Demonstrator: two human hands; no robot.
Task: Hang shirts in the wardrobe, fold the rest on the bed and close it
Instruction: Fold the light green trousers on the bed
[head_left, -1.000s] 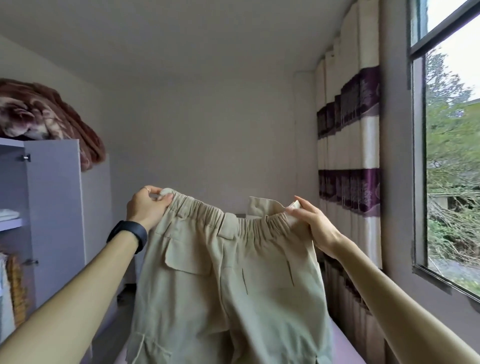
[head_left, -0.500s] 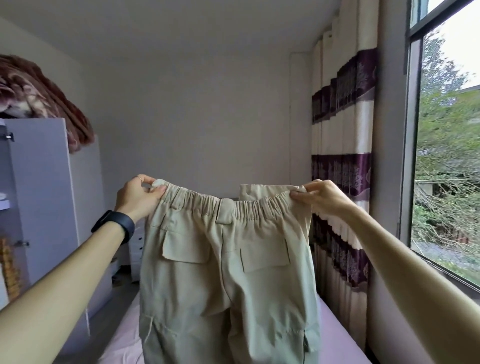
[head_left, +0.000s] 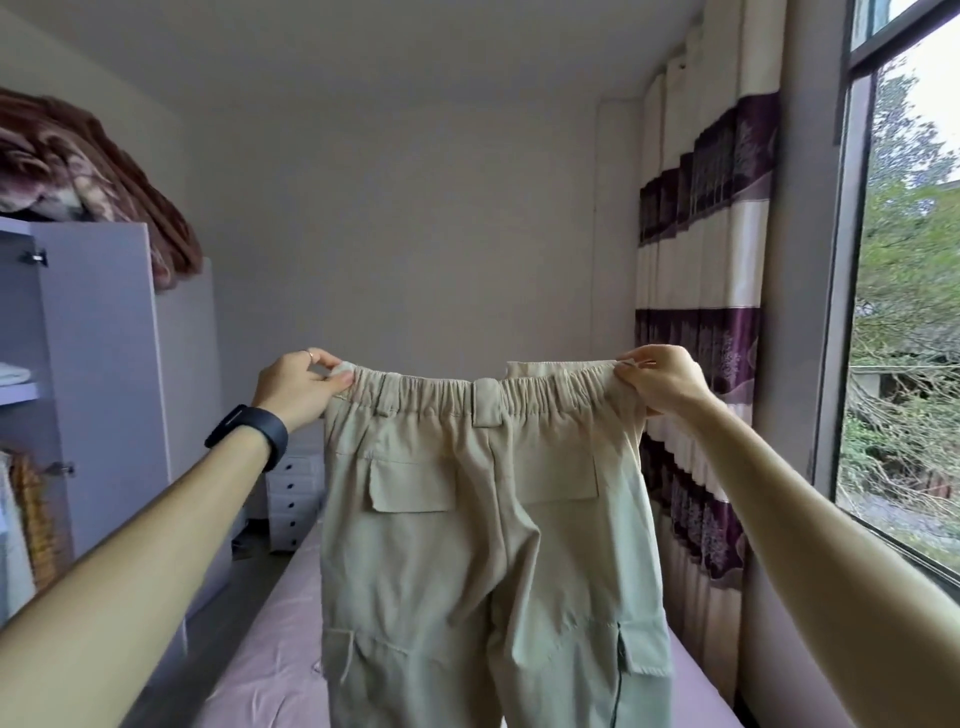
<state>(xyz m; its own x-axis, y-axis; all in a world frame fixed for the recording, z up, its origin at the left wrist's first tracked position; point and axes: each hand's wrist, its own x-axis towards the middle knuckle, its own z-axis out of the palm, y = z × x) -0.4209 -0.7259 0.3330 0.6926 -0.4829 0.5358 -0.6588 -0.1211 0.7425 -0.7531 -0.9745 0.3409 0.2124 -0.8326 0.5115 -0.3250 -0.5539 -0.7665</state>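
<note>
Two outstretched arms, beige trousers (head_left: 483, 519) held up mid-frame.
Each waistband corner is pinched by curled fingers: left hand (head_left: 298, 387) centre-left, right hand (head_left: 662, 379) centre-right.

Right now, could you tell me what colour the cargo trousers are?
The cargo trousers are beige; head view.

Soft daylight from window (head_left: 904, 312), wide-angle edge distortion

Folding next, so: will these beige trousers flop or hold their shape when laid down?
Probably floppy: the beige trousers hang limp from the left hand and right hand. Likely light, since two pinches carry them.
</note>
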